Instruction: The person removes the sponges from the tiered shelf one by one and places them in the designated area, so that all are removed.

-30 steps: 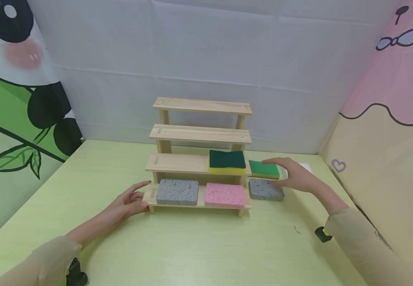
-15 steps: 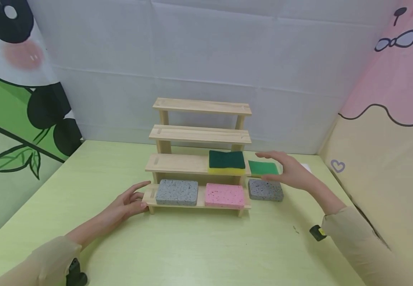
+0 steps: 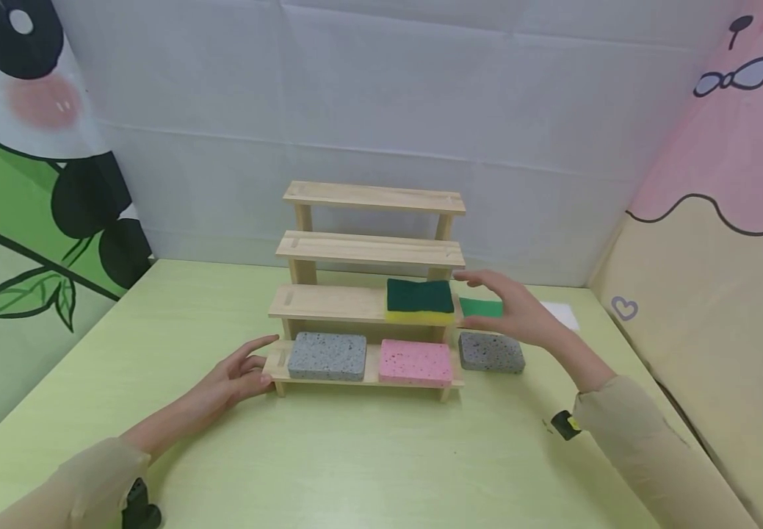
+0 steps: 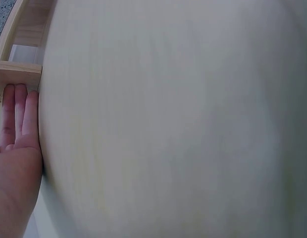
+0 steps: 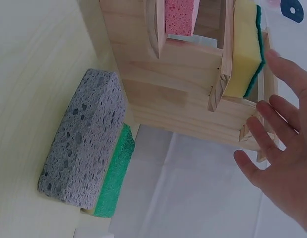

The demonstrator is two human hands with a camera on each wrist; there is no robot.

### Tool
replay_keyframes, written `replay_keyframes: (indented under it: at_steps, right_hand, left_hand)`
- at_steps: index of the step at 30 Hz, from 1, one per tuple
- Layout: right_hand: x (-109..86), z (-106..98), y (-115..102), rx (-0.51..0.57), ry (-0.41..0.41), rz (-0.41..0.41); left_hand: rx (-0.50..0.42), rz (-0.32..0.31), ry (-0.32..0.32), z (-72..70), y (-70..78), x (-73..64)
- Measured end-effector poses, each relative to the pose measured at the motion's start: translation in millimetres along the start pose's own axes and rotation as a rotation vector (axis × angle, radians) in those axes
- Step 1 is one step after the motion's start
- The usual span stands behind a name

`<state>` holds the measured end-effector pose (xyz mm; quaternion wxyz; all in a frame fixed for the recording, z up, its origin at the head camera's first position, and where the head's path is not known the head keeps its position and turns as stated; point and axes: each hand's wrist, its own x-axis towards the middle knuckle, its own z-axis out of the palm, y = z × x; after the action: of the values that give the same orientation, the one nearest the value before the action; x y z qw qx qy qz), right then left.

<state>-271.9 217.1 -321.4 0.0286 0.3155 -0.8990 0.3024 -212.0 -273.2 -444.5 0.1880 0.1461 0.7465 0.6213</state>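
In the head view a stepped wooden rack (image 3: pixel 371 248) stands on the table. My left hand (image 3: pixel 232 378) rests at the left end of its lowest step. Straight fingers (image 4: pixel 30 116) touch the rack's side in the left wrist view. A light grey sponge (image 3: pixel 327 355) and a pink sponge (image 3: pixel 416 362) lie on that step. One step higher sits a yellow sponge with a dark green scouring layer (image 3: pixel 419 300). My right hand (image 3: pixel 516 312), holding nothing, has its fingers spread at this sponge's right end. The right wrist view shows the fingertips close to its green side.
To the right of the rack, a darker grey sponge (image 3: pixel 490 352) lies on the table. Behind it is a bright green and yellow sponge (image 5: pixel 114 173), partly covered by my right hand in the head view. A white item (image 3: pixel 561 316) lies further right. A white cloth (image 3: pixel 381 95) hangs behind.
My right hand has moved left, from over the bright green and darker grey sponges to the end of the yellow and dark green sponge. The left hand and the rack have stayed put.
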Motion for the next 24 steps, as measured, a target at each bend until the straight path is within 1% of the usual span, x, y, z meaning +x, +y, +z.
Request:
replay_keyframes:
  at_steps: [5,14,19,24]
  right_hand:
    - [7.8,5.0,-0.4,0.004,0.004,-0.028]
    - [15.3,10.7,-3.8,0.039,-0.01,-0.01]
    - [17.7,11.9,-4.8,0.057,-0.021,0.0]
    - [21.0,14.3,-2.8,0.057,-0.025,-0.015]
  left_hand:
    - [-0.001,0.005,0.001,0.3,0.3,0.1]
    - [0.0,0.007,-0.001,0.6,-0.6,-0.2]
    - [-0.015,0.014,-0.002,0.1,-2.2,1.3]
    - [-0.021,0.015,-0.003,-0.2,-3.1,2.1]
